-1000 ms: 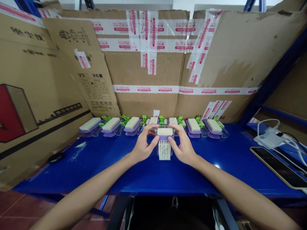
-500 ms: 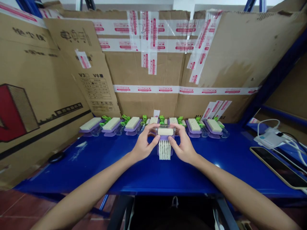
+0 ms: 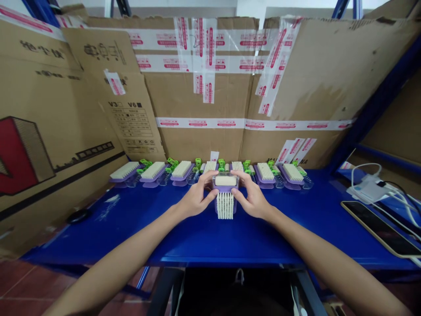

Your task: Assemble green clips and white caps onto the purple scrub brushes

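Observation:
Between both hands is a purple scrub brush [image 3: 225, 206] with pale bristles facing me and a clear case at its far end, where a cream-coloured block or roller shows. My left hand [image 3: 196, 197] grips the left side of that end, thumb near the purple edge and fingers behind the clear case. On the opposite side, my right hand [image 3: 252, 197] holds it in the same way. The fingertips behind the case are partly hidden. Beyond the hands stands a row of similar brushes [image 3: 182, 170] with green clips and clear parts, including one at the right end [image 3: 292, 172].
The blue table [image 3: 138, 232] is backed by taped cardboard [image 3: 200, 96], with a printed carton [image 3: 66, 109] on the left. A phone [image 3: 381, 228] lies at the right beside a white adapter [image 3: 368, 188] with cables. A black round object [image 3: 78, 216] rests at the left.
Both thumbs have slid slightly down and apart from the case, and more of the purple strip under it shows. The hands keep hold of the brush; the row behind is unchanged.

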The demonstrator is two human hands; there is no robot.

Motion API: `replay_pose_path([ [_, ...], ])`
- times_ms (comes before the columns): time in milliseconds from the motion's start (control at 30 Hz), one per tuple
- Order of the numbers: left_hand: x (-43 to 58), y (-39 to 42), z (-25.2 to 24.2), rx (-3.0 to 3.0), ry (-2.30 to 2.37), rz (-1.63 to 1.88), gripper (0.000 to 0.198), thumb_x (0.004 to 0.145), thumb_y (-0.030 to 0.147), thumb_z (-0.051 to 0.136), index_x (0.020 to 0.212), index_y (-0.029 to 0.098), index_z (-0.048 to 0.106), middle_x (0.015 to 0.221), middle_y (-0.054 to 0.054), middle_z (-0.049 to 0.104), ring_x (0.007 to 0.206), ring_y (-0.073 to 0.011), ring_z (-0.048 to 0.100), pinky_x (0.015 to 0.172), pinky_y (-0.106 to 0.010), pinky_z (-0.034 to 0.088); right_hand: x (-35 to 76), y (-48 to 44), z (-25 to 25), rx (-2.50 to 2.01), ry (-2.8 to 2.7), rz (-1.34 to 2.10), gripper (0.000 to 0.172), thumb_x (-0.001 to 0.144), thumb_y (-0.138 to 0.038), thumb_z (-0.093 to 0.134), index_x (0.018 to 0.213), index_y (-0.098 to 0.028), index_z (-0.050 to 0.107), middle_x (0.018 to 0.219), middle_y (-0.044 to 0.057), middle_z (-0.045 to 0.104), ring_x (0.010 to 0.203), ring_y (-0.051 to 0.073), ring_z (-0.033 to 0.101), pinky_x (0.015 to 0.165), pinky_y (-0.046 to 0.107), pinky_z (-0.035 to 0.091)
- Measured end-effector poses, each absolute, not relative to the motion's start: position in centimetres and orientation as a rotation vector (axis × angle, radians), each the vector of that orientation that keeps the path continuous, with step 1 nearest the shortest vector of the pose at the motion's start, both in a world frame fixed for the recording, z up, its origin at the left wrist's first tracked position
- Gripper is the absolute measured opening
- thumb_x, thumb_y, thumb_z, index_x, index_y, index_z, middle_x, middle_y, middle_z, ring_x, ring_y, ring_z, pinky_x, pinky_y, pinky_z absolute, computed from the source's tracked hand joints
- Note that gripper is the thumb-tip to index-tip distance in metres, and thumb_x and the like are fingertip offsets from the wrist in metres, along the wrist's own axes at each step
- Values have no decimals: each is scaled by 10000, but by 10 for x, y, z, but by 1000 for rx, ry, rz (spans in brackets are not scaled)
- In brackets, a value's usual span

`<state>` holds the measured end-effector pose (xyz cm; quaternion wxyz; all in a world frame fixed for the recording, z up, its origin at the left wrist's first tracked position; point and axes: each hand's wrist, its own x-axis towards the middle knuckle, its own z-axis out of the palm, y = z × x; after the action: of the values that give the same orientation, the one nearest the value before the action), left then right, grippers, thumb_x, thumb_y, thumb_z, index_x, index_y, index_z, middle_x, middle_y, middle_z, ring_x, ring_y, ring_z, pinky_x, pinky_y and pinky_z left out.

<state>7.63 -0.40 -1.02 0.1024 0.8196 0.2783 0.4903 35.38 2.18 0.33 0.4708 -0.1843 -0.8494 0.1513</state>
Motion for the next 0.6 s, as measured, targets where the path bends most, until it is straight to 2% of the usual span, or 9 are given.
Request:
replay_pose_path([
  [67,76,-5,-8,2425,810,1408,578,1212,366,600,1732,299,357,1482,-170,761,1184,-276,848,1027,-453,697,356,23,4,-444,-2102,385,541,1214,-454,563,1732,-350,443,1628,135,687,1216,312,798,1110,573,674],
  [133,76,-7,-7,2434,829,1399,574,1221,365,577,1742,290,349,1398,-148,797,1160,-274,854,1035,-458,693,357,25,4,-442,-2106,379,549,1218,-448,557,1746,-355,438,1666,132,671,1278,323,794,1155,587,663],
  [233,76,-6,-8,2444,893,1428,550,1223,376,577,1729,291,380,1464,-159,774,1112,-259,857,1036,-458,692,357,27,2,-446,-2104,340,549,1225,-439,548,1755,-341,446,1707,138,649,1414,344,752,1242,613,620],
  [333,76,-4,-11,2437,922,1456,539,1224,382,578,1722,304,390,1513,-164,756,1131,-258,855,1037,-460,694,357,28,1,-451,-2108,312,553,1229,-434,543,1765,-337,446,1716,136,647,1468,345,730,1268,607,608],
  [467,75,-3,-14,2471,946,1505,535,1216,382,593,1716,304,418,1538,-169,738,1122,-254,850,1009,-450,704,356,27,3,-449,-2105,271,562,1233,-425,534,1780,-349,431,1713,126,652,1470,335,732,1261,582,619],
  [600,78,-4,-13,2494,985,1620,508,1195,387,638,1671,294,486,1446,-138,754,1044,-230,834,928,-396,714,353,23,5,-457,-2097,235,538,1235,-422,528,1762,-345,449,1642,129,696,1389,319,765,1203,559,654],
])
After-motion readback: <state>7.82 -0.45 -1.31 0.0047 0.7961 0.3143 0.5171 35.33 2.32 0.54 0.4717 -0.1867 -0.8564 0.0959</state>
